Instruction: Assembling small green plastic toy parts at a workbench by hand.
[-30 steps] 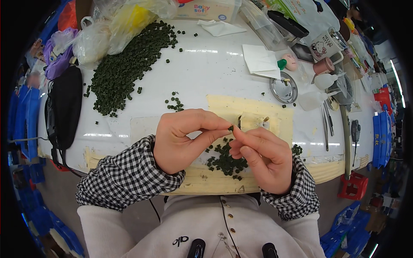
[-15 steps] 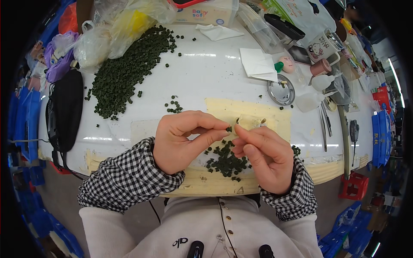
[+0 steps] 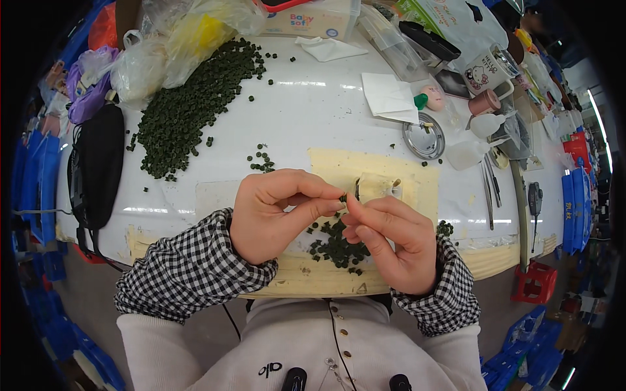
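Note:
Over the near middle of the table, my left hand (image 3: 270,212) pinches a small dark green round piece (image 3: 343,198) between thumb and forefinger. My right hand (image 3: 399,244) meets it from the right, forefinger tip against the piece and the other fingers curled in. Whether something tiny is held in the right fingers is hidden. Just below the fingertips lies a small pile of the same green pieces (image 3: 339,249). Behind the right hand, a yellowish block (image 3: 378,187) with a short peg sits on a yellow taped patch (image 3: 326,159) of the table.
A large heap of green pieces (image 3: 186,107) spreads at the far left, beside plastic bags (image 3: 140,72) and a black pouch (image 3: 101,166). To the right are a round metal dish (image 3: 424,137), white paper (image 3: 389,98), tweezers (image 3: 488,195), squeeze bottles (image 3: 466,154) and a mug (image 3: 486,72).
My right hand has moved slightly left, its forefinger now touching the green piece, where a small gap showed before. My left hand keeps its pinch, almost unmoved.

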`<state>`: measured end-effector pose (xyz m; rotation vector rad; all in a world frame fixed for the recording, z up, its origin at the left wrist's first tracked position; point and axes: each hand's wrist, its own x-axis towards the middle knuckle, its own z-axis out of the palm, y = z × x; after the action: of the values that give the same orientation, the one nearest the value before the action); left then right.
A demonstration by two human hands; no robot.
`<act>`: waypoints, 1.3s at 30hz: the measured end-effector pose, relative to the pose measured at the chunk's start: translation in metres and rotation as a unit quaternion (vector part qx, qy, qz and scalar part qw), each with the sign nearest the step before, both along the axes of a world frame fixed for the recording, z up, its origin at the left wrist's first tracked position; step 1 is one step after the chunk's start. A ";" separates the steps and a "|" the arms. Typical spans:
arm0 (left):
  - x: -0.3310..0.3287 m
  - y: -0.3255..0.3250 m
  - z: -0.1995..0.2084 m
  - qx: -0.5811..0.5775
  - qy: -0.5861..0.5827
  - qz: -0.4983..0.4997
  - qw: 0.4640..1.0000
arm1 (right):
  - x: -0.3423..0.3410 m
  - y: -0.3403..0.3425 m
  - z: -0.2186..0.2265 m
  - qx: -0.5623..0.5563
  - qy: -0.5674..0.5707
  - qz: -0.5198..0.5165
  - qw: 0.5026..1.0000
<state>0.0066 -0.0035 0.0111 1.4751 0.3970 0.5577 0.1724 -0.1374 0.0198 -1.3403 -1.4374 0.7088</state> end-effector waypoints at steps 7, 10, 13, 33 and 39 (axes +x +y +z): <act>0.001 0.000 0.002 0.010 -0.007 -0.004 1.000 | 0.004 -0.001 0.006 -0.006 -0.037 -0.017 0.999; 0.001 0.002 0.002 0.023 -0.004 0.001 1.000 | 0.011 -0.003 0.018 0.033 -0.065 -0.123 0.990; 0.000 0.003 0.000 0.033 0.001 0.007 0.999 | 0.026 -0.007 0.024 0.065 -0.187 -0.206 0.958; -0.001 0.000 -0.001 0.010 -0.013 0.015 1.000 | -0.061 -0.034 0.036 0.102 0.339 0.564 0.746; -0.001 0.001 0.000 0.044 -0.021 -0.006 0.999 | -0.039 -0.062 0.053 -0.091 0.270 0.611 0.739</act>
<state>0.0055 -0.0023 0.0113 1.5475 0.3343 0.6023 0.1337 -0.1991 0.0725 -0.0333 -1.6340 1.9282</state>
